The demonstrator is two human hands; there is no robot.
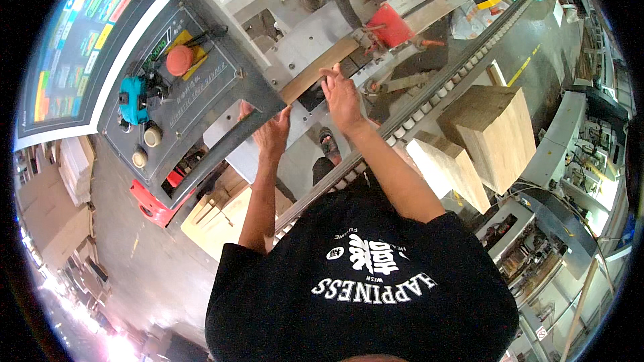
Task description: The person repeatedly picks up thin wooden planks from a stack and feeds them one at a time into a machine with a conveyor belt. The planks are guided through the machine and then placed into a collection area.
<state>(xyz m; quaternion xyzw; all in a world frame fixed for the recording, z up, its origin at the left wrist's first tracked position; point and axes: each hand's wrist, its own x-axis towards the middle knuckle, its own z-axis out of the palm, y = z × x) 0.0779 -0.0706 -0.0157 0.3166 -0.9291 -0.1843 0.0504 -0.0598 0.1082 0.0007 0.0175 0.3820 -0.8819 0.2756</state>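
A narrow wooden strip [315, 72] lies on the metal bed of an edge-banding machine, running from the control panel's corner toward a red block. My right hand [343, 99] is closed at its near edge, index finger and thumb against the wood and the other fingers curled. Beside the panel's lower corner is my left hand [270, 133], its thumb and fingers spread apart. The black panel frame hides part of those fingers, so any contact with the strip's near end is out of sight. The control panel [201, 104] carries a red stop button [180, 60] and a teal device.
A lit touch screen [77, 50] stands at the far left. Along my side of the machine runs a roller rail [429, 102]. Stacked wood panels [493, 134] stand at right, with more boards [218, 211] below the left forearm. A red clamp block [390, 25] sits beyond the strip.
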